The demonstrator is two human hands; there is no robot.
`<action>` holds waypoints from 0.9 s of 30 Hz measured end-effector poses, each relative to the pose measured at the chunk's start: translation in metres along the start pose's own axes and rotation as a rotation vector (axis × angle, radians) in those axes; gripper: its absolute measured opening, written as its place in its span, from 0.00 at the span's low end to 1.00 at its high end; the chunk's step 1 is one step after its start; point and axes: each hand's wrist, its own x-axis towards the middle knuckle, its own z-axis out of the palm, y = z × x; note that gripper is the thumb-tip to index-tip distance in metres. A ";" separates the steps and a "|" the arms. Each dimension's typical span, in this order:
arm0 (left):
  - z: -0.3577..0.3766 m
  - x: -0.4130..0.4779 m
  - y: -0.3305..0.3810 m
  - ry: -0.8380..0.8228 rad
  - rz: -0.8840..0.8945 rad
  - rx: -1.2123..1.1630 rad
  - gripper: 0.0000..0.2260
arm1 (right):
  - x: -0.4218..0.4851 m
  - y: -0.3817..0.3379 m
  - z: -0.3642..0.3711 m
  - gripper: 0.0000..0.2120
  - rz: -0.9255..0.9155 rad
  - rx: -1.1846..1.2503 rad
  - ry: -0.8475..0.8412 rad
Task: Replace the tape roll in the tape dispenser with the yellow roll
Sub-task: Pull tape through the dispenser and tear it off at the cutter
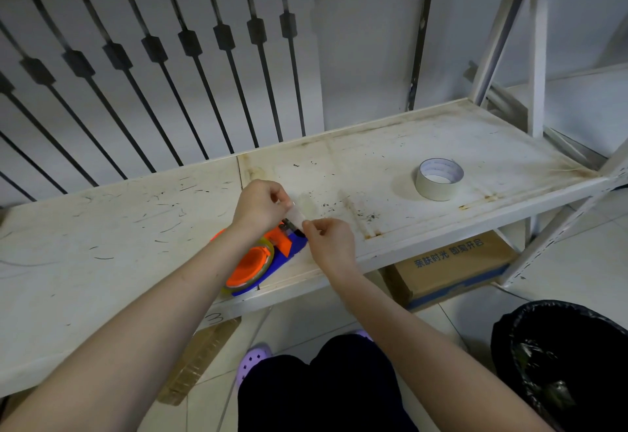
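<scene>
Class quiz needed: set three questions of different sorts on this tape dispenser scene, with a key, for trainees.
1. True or false: the loose tape roll stands on the shelf, right of the tape dispenser.
2. The left hand and right hand both pinch: A) a pipe B) the tape strip C) a shoe.
3. Fill in: under the shelf sits a cardboard ____.
Key: 1 true; 2 B; 3 box.
</scene>
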 end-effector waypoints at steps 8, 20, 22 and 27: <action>-0.003 -0.001 -0.002 -0.021 -0.012 -0.050 0.06 | 0.021 -0.020 -0.015 0.20 0.322 0.252 -0.235; -0.007 -0.001 -0.001 -0.127 -0.039 0.068 0.08 | 0.035 -0.004 -0.011 0.07 0.129 0.518 -0.041; -0.009 -0.003 0.000 -0.173 -0.004 0.211 0.11 | 0.034 -0.003 -0.010 0.07 0.100 0.468 0.010; -0.020 -0.011 0.008 -0.067 0.141 0.693 0.19 | 0.036 -0.004 -0.008 0.05 0.056 0.361 0.017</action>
